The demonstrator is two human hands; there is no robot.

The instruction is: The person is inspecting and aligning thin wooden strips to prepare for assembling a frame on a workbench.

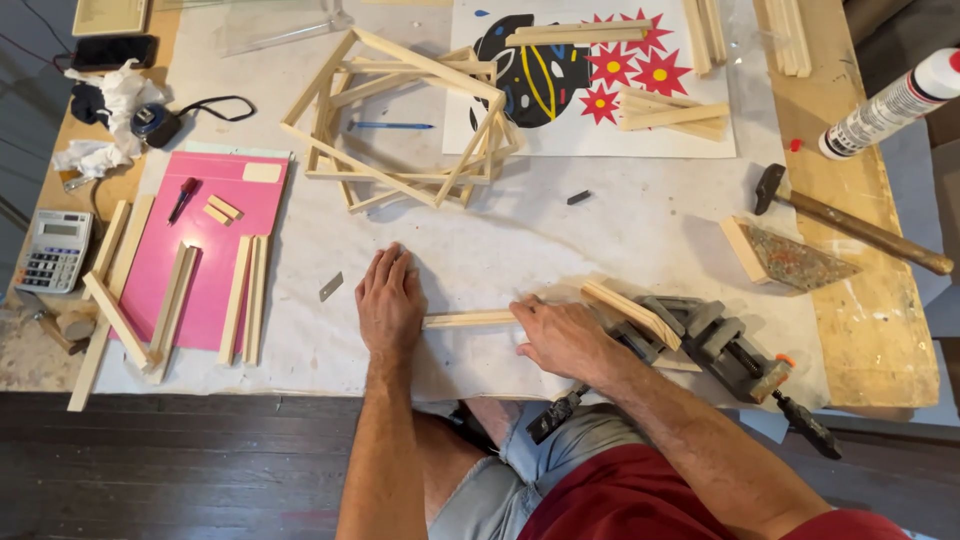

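Note:
My left hand (389,302) lies flat, palm down, on the white sheet (560,230), its edge against the left end of a thin wooden strip (468,319). My right hand (563,335) rests on the strip's right part, fingers curled over it. That strip runs into a grey corner clamp (705,335), where a second wooden strip (630,312) meets it at an angle. The clamp's screw handles stick out toward the table's front edge.
Several finished wooden frames (405,125) are stacked behind my hands. A pink board (215,245) with loose strips lies left, next to a calculator (55,250). A hammer (850,222), a sanding block (785,255) and a sealant tube (890,105) lie right. A colourful print (585,75) sits at the back.

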